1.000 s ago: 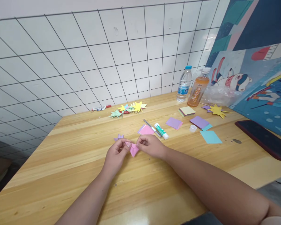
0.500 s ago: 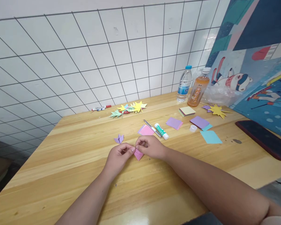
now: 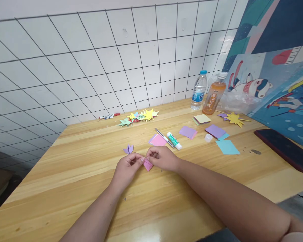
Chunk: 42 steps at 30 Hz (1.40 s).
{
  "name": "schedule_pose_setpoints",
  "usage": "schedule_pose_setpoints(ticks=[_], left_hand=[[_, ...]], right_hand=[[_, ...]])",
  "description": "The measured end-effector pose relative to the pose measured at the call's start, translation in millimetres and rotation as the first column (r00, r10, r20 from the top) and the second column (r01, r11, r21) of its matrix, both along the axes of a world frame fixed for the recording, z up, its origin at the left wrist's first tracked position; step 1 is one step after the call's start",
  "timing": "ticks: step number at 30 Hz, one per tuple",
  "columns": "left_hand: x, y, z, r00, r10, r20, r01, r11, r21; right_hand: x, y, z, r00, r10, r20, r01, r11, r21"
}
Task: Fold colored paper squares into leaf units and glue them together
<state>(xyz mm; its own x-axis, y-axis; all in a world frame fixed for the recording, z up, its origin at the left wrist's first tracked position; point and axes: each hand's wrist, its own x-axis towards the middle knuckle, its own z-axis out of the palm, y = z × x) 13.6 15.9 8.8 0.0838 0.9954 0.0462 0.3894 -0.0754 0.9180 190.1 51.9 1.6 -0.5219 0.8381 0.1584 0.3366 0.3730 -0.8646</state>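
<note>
A small folded piece of pink paper is pinched between my two hands, low over the wooden table. My left hand grips its left edge with thumb and forefinger. From the right, my right hand holds the upper right edge, its fingers curled. The fingers cover the paper's upper part; a pointed lower corner with crease lines shows. Just beyond my left hand lies a folded purple paper piece. Pink and purple sheets lie past my right hand, with a craft knife across them and a glue stick beside it.
Folded paper leaves and markers lie near the tiled wall. Toward the right are paper stacks, a blue sheet, a white cap, a water bottle, an orange drink bottle and a phone.
The pink paper has shifted slightly left and up, and less of it shows below the fingers. My left hand has moved a little; both hands keep their pinch.
</note>
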Motion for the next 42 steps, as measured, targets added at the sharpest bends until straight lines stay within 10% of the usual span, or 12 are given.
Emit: schedule_pose_setpoints(ticks=[42], left_hand=[[-1.2, -2.4, 6.2, 0.994, 0.095, 0.044, -0.097, 0.994, 0.042]], right_hand=[[0.3, -1.1, 2.6, 1.0, -0.018, 0.005, 0.018, 1.0, 0.019]])
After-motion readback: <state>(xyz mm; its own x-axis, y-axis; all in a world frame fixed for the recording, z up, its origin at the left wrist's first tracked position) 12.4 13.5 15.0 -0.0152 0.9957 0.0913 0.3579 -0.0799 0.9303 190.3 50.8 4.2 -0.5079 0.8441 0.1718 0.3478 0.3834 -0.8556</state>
